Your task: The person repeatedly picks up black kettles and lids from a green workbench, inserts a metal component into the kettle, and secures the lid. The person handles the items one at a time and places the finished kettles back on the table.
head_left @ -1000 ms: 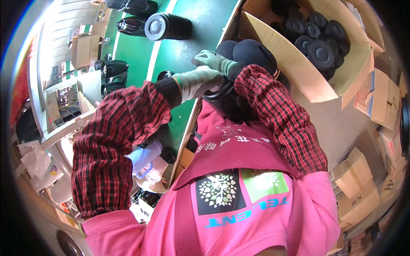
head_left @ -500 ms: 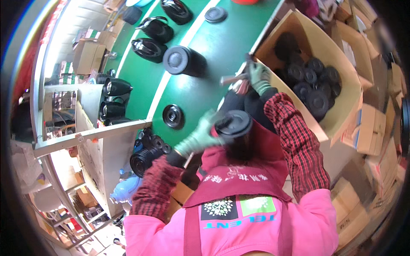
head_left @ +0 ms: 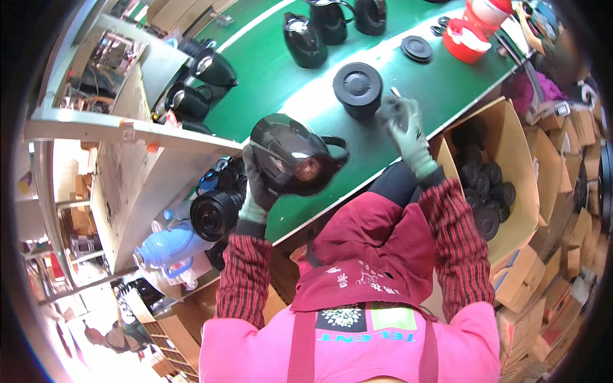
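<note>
My left hand (head_left: 258,185), in a pale glove with a dark palm, is closed on the body of a glossy black jug (head_left: 287,150). The jug lies tilted above the green bench, its handle pointing right. My right hand (head_left: 407,131) is beside a black cylindrical container (head_left: 357,89) that stands on the bench with a round ridged top. The right fingers are curled, and a small pale tip shows past them; what they hold is too blurred to name. A flat black disc (head_left: 416,48) lies farther back.
Several glossy black jugs (head_left: 305,41) stand at the back of the green bench (head_left: 300,217). Red containers (head_left: 464,41) are at the far right. A cardboard box (head_left: 520,127) of black parts adjoins the bench. At left are stacked black rings (head_left: 214,216) and a blue jug (head_left: 169,246).
The view has turned. My left hand was at a black cylinder on my lap and now holds a glossy black jug. My right hand has moved from the box's edge to over the bench.
</note>
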Tool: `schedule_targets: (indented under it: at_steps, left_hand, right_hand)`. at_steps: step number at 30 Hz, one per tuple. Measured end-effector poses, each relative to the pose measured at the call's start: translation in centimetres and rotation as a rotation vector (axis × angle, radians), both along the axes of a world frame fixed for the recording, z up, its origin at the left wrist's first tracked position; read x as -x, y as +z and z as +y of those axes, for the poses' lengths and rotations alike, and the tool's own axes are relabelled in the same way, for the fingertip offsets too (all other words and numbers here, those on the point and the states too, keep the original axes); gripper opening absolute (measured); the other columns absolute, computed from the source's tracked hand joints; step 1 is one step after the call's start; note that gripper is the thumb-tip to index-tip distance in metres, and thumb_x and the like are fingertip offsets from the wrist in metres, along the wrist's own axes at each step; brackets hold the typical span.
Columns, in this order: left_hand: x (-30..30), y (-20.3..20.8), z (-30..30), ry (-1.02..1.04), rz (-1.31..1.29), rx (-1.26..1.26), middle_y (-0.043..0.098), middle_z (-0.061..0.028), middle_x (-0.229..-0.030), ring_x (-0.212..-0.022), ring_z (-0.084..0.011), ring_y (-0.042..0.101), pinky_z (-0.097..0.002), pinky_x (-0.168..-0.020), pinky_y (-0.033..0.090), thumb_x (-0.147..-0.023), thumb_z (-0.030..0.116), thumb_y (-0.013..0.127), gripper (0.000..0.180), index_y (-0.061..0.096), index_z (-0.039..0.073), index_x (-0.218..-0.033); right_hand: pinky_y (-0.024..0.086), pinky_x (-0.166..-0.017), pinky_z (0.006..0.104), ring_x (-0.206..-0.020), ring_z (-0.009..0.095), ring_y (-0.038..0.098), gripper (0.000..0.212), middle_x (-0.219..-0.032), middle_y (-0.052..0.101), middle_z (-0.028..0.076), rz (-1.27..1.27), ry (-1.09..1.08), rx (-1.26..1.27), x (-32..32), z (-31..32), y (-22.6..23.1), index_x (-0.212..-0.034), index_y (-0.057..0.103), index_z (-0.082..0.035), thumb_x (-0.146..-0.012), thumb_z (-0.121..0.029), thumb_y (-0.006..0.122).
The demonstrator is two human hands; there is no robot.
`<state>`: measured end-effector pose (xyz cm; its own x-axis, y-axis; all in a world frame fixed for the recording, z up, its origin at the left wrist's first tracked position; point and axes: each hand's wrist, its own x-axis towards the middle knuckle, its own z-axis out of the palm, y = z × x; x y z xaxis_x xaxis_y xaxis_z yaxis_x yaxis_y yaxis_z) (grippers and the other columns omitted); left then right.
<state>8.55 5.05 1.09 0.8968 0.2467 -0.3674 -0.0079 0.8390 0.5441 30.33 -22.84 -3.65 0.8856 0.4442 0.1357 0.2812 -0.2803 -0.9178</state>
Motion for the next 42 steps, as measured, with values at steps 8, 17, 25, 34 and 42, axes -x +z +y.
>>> schedule_targets:
  at_steps: [8, 17, 25, 34, 42]
  left_hand:
    - [-1.3, -5.3, 5.5, -0.202, -0.232, -1.376, 0.046, -0.0149, -0.148, -0.134, -0.0305, 0.051, -0.0452, -0.113, 0.046, -0.094, 0.057, 0.061, 0.084, 0.029, 0.009, -0.154]
    - [-5.3, 1.4, 4.4, 0.065, 0.173, -2.152, 0.024, -0.0235, -0.162, -0.141, -0.0436, 0.041, -0.0478, -0.114, 0.042, -0.062, 0.011, 0.093, 0.080, 0.061, 0.016, -0.135]
    - [-20.0, -0.8, 16.2, 0.381, 0.192, -2.159, 0.051, -0.0152, -0.143, -0.134, -0.0379, 0.047, -0.0460, -0.114, 0.040, -0.067, 0.020, 0.091, 0.068, 0.063, 0.011, -0.128]
    - [-29.8, -2.1, 24.9, 0.700, 0.670, -2.102, 0.056, -0.0181, -0.130, -0.131, -0.0369, 0.049, -0.0527, -0.109, 0.038, -0.072, 0.026, 0.071, 0.066, 0.055, 0.006, -0.133]
    - [-21.6, -7.0, 29.9, 0.266, 1.028, -2.333, 0.046, -0.0138, -0.152, -0.138, -0.0409, 0.041, -0.0667, -0.104, 0.028, -0.084, 0.029, 0.071, 0.068, 0.050, 0.015, -0.147]
  right_hand:
    - [0.051, -0.094, 0.0316, -0.110, 0.018, 0.062, 0.044, -0.127, 0.061, 0.014, 0.144, 0.379, -0.227, 6.4, 9.8, 5.6, -0.120, 0.062, 0.004, -0.086, -0.016, 0.080]
    - [0.047, -0.104, 0.0360, -0.121, 0.024, 0.058, 0.067, -0.139, 0.055, 0.015, 0.325, 0.290, -0.158, 4.5, 16.1, 0.7, -0.142, 0.051, 0.004, -0.085, -0.014, 0.080]
    - [0.033, -0.117, 0.0481, -0.146, 0.043, 0.033, 0.089, -0.161, 0.028, 0.024, -0.245, 0.096, -0.001, 5.6, 13.6, 6.0, -0.159, 0.028, -0.005, -0.088, -0.027, 0.078]
    - [0.042, -0.108, 0.0447, -0.131, 0.038, 0.051, 0.052, -0.144, 0.052, 0.019, -0.094, 0.027, 0.165, 10.4, 2.4, 4.1, -0.137, 0.056, -0.003, -0.087, -0.005, 0.070]
    - [0.042, -0.106, 0.0451, -0.122, 0.036, 0.056, 0.043, -0.132, 0.060, 0.015, 0.129, -0.002, 0.118, 14.9, 1.2, 1.1, -0.125, 0.064, -0.006, -0.083, -0.010, 0.071]
